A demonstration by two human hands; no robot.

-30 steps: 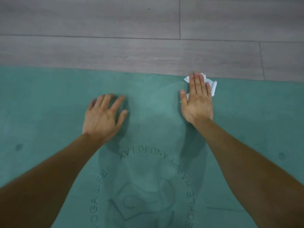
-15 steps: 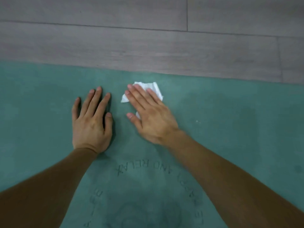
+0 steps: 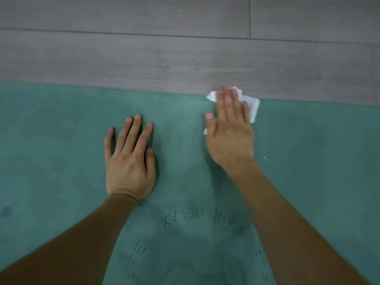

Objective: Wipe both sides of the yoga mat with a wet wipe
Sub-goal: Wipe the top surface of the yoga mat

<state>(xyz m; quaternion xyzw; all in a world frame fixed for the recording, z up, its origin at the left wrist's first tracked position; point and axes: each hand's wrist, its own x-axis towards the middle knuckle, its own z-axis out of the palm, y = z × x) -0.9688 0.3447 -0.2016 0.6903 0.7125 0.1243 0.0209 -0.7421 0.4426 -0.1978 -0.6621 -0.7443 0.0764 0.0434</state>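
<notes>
A teal yoga mat [image 3: 61, 151] lies flat across the floor, with embossed lettering near me. My right hand [image 3: 230, 132] presses flat on a crumpled white wet wipe [image 3: 254, 105] at the mat's far edge; the fingertips are blurred and reach that edge. Most of the wipe is hidden under the palm and fingers. My left hand [image 3: 129, 159] rests palm down on the mat to the left, fingers spread, with nothing under it.
Grey wood-plank floor [image 3: 164, 54] runs beyond the mat's far edge. A few white specks [image 3: 265, 158] lie on the mat right of my right wrist. A dark spot [image 3: 6, 210] marks the mat at far left.
My right hand has swept the wipe from beside my left hand out to the right and up to the mat's far edge. My left hand stayed planted.
</notes>
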